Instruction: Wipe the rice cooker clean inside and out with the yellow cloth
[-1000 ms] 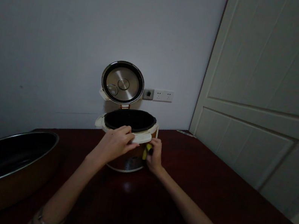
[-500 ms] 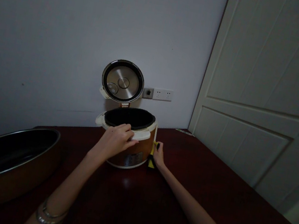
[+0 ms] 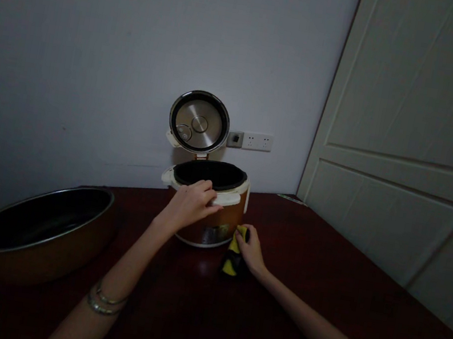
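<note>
A rice cooker with a tan body and white rim stands on the dark red table, its lid raised toward the wall. Its dark inside shows at the top. My left hand is closed on the cooker's white front handle, thumb below and fingers over the top. To the right of the body, my right hand pinches a yellow and black cloth, which hangs down close to the tabletop, a little apart from the cooker.
A large brown pot with a dark inside sits on the table at the left. Wall sockets are behind the cooker. A white panelled door stands along the right side. A thin strip lies at the table's back corner.
My right hand has drawn the cloth away from the cooker's side, toward me. My left hand stays on the handle. The whole view has shifted slightly left.
</note>
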{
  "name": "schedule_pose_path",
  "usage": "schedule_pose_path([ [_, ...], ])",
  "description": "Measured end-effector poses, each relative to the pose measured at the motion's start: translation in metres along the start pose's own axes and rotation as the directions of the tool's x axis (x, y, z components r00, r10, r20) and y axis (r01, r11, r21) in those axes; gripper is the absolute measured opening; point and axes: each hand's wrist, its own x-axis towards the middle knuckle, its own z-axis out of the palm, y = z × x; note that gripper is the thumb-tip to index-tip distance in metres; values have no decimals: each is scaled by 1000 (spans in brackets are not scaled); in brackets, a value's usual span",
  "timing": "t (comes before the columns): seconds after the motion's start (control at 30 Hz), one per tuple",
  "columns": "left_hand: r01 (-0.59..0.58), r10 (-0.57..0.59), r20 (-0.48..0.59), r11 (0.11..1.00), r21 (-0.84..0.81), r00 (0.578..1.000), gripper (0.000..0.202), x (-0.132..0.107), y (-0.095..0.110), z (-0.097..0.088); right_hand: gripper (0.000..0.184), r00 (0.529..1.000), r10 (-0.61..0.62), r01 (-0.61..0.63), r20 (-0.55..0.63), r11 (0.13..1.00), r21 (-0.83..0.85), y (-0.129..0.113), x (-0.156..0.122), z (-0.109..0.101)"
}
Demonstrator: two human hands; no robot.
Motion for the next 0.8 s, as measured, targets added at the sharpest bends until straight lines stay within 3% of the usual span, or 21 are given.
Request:
schedule_pose_path([
  [0.1, -8, 8, -24, 1000, 1, 1000, 23, -1, -1, 2, 31, 996, 83, -82, 26, 996, -38, 10, 12, -14],
  [0.27, -66, 64, -156, 998, -4, 986, 25, -6, -6, 15, 24, 979, 141, -125, 145, 985, -116, 17, 19, -16],
  [0.43, -123, 119, -321, 992, 8, 939, 28, -12, -9, 33, 18, 943, 42, 10, 331, 988, -155, -1, 0, -11],
  [0.57, -121, 116, -394, 993, 14, 912, 27, -13, -8, 40, 8, 894, -101, 188, 436, 969, -161, -26, -23, 8],
  [0.67, -128, 123, -395, 992, 13, 910, 26, -14, -8, 40, 2, 884, -150, 260, 443, 945, -199, -32, -26, 17],
  [0.8, -135, 132, -386, 991, 20, 913, 26, -14, -9, 39, 8, 915, -110, 238, 389, 924, -299, -21, -13, 7],
])
